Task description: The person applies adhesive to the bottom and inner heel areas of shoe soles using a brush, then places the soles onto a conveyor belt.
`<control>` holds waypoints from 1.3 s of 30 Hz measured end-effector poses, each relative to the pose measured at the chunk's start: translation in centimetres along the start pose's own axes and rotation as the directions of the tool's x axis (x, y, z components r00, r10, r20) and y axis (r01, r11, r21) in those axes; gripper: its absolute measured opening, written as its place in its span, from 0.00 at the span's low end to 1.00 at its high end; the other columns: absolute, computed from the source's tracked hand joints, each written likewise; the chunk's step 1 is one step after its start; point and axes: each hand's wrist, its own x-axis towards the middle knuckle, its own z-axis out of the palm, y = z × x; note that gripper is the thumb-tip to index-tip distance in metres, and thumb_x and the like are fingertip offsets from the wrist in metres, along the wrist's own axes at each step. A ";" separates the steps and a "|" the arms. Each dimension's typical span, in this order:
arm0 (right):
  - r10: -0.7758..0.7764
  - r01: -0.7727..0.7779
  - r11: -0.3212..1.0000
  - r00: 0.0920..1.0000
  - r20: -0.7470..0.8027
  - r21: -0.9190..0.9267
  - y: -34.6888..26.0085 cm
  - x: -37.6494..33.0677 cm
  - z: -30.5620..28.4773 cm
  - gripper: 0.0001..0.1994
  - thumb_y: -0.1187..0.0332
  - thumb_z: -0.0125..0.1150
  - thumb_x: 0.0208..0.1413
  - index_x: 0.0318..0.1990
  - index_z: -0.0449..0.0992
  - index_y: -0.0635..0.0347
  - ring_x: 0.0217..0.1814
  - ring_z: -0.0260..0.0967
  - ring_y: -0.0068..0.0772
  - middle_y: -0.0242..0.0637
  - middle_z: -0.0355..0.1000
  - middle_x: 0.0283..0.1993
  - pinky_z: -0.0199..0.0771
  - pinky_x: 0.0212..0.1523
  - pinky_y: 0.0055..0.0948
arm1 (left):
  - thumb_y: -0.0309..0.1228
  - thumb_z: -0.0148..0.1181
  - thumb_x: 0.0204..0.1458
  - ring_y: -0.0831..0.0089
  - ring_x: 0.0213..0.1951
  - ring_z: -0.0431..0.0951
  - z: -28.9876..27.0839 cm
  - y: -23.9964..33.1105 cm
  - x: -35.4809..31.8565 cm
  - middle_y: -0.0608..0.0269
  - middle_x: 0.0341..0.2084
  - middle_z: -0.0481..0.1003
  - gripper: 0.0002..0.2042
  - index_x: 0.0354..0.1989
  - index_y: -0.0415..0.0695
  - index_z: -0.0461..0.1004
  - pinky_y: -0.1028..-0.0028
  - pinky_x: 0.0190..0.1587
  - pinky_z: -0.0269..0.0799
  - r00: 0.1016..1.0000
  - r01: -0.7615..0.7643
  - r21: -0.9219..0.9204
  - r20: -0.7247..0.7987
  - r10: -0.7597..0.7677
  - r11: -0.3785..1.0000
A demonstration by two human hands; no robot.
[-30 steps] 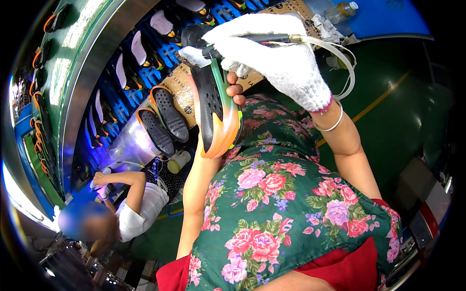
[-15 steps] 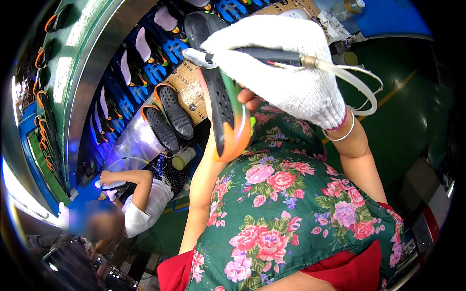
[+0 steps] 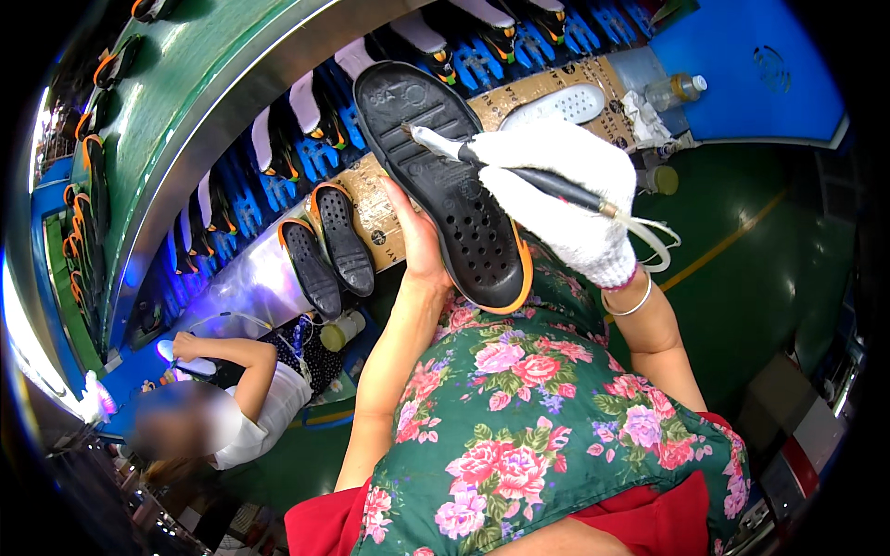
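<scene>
Shoe sole point(image 3: 445, 185), black with an orange rim and rows of small holes, is held up in front of the person's chest, tread side facing the camera. Left hand point(image 3: 415, 243) is bare and cups it from behind near the heel end, fingers wrapped round the edge. Right hand point(image 3: 556, 190), in a white knit glove, is closed round a thin brush-like tool point(image 3: 519, 171) whose tip touches the sole near its toe end. It looks light and somewhat flexible, probably rubbery and not fragile; gripping the rim or heel seems soundest. Beyond, two more black soles with orange rims point(image 3: 326, 248) lie side by side on a cardboard sheet point(image 3: 519, 97), and one white insole point(image 3: 556, 104) lies farther along it. A clear bottle point(image 3: 675, 90) stands past that. A co-worker point(image 3: 243, 408) sits lower left.
</scene>
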 end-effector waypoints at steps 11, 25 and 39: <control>-0.212 0.226 0.938 0.974 0.083 -0.262 1.4 0.7 1.8 0.18 0.72 0.65 0.50 0.51 0.82 0.58 0.46 0.79 0.45 0.43 0.81 0.47 0.79 0.47 0.39 | 0.74 0.24 0.57 0.63 0.64 0.68 0.8 -1.7 -0.6 0.61 0.67 0.64 0.47 0.74 0.47 0.53 0.61 0.67 0.64 0.953 0.033 0.737 -0.228 0.202 0.675; -0.224 0.243 0.954 0.967 0.124 -0.175 0.6 -0.2 2.7 0.19 0.73 0.67 0.50 0.52 0.81 0.62 0.49 0.79 0.45 0.43 0.80 0.50 0.78 0.50 0.38 | 0.75 0.26 0.56 0.61 0.67 0.65 -4.3 -0.1 -1.9 0.58 0.68 0.62 0.48 0.75 0.49 0.50 0.60 0.70 0.60 0.987 0.086 -0.003 0.139 -0.085 0.996; -0.159 0.136 0.984 0.962 0.223 0.115 -0.7 -0.2 3.6 0.14 0.71 0.69 0.51 0.46 0.83 0.59 0.45 0.80 0.42 0.39 0.81 0.45 0.80 0.46 0.36 | 0.75 0.26 0.56 0.61 0.66 0.66 -5.0 2.9 -3.2 0.58 0.66 0.65 0.48 0.73 0.48 0.56 0.60 0.69 0.60 0.997 0.008 0.155 0.073 -0.019 0.988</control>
